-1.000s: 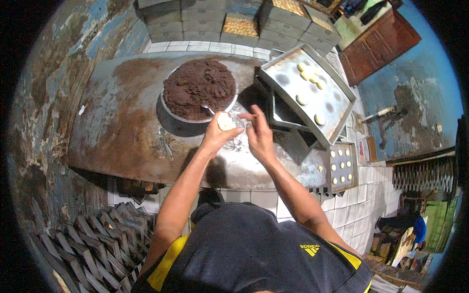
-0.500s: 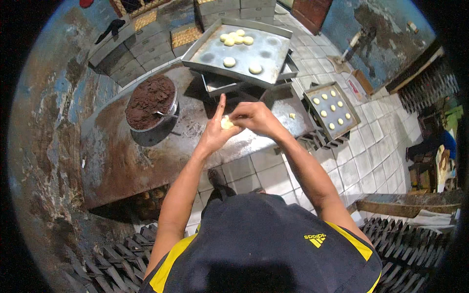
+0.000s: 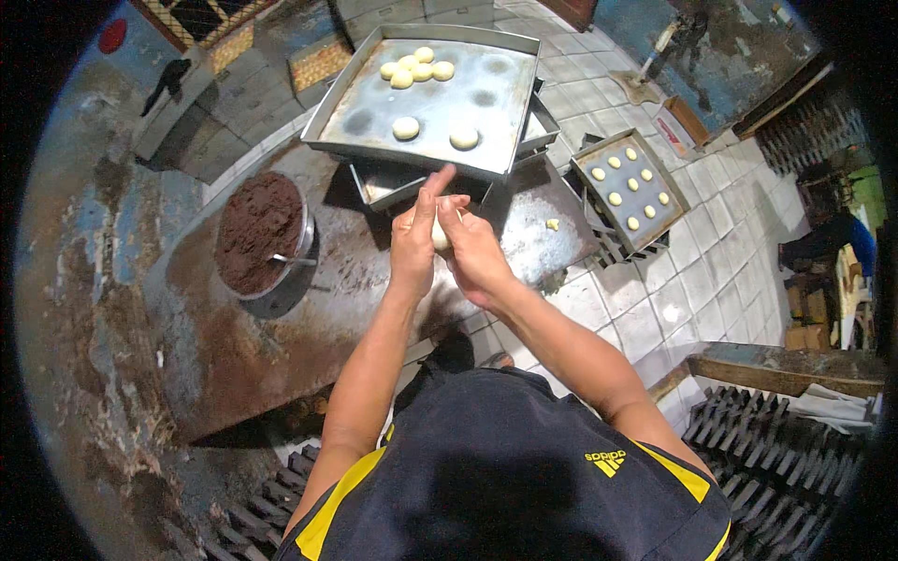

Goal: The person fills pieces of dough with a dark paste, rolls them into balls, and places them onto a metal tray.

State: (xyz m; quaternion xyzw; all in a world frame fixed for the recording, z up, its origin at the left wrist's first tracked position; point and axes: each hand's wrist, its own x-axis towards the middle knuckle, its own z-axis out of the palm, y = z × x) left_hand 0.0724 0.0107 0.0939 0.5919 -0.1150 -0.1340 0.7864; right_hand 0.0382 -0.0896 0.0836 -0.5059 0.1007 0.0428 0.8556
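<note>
My left hand (image 3: pixel 412 251) and my right hand (image 3: pixel 479 254) are pressed together around a pale dough ball (image 3: pixel 440 237), above the near edge of the worn table. Only part of the ball shows between the palms. Just beyond my fingertips is a large metal tray (image 3: pixel 508 105), with several small dough balls (image 3: pixel 408 69) clustered at its far side. Two bigger balls, one of them a round dough ball (image 3: pixel 463 136), sit apart near its front edge. At left stands a round metal bowl (image 3: pixel 307 227) heaped with dark brown crumbly filling (image 3: pixel 257 234), a metal handle (image 3: pixel 282 258) sticking out.
The big tray rests on another tray (image 3: pixel 374 192). A small dough scrap (image 3: pixel 552 224) lies on the table (image 3: pixel 309 337) to the right. Past its right end, a smaller tray (image 3: pixel 670 211) holds several dough balls. Black slatted racks (image 3: pixel 748 449) stand behind me at right.
My right hand has gone from pinching at the dough to closing against my left, and the dough now looks round and smooth. The view has shifted slightly.
</note>
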